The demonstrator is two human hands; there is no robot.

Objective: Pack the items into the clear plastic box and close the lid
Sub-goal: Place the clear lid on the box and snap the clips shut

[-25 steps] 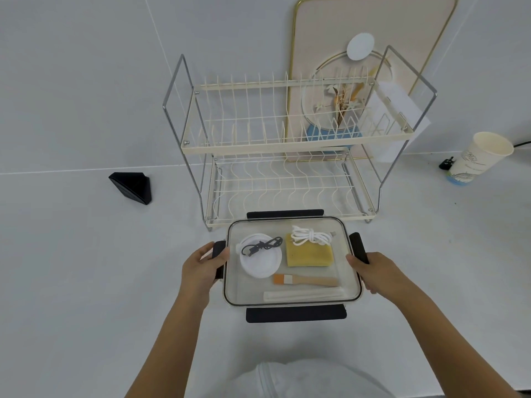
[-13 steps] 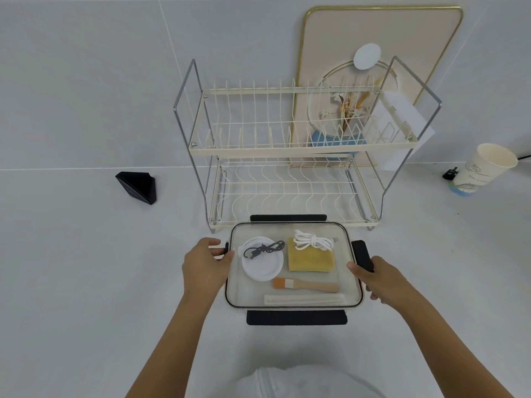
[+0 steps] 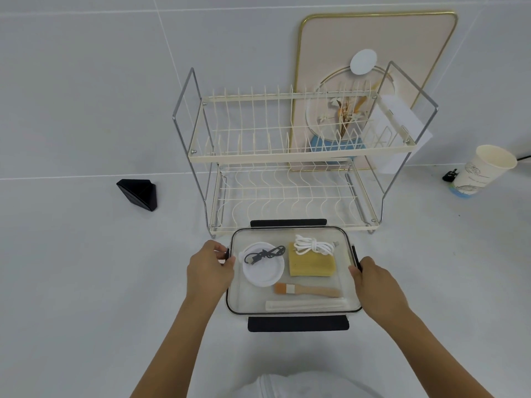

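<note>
The left hand (image 3: pixel 209 268) has its fingers curled over the black latch (image 3: pixel 227 254) on the left end of the clear plastic box (image 3: pixel 293 307), thumb against the lid's edge. The right hand (image 3: pixel 373 280) does the same on the other end, fingers bent down over the right latch (image 3: pixel 355 255), of which only a sliver shows. The clear lid (image 3: pixel 258 300) sits on the box, and the long black flaps at the near side (image 3: pixel 298 323) and far side (image 3: pixel 288 223) stick out flat.

Through the lid I can see a white round dish (image 3: pixel 263 272) with a black cable (image 3: pixel 264 253) on it, a yellow sponge (image 3: pixel 311 264) topped by a coiled white cable (image 3: pixel 314 245), a wooden-handled brush (image 3: pixel 306 290), and a pale stick (image 3: pixel 304 305) along the near wall.

The box rests on the white counter (image 3: pixel 86 282), just in front of a two-tier dish rack (image 3: pixel 287 156). A black wedge (image 3: pixel 138 194) lies to the left, a paper cup (image 3: pixel 479 172) well off to the right.
</note>
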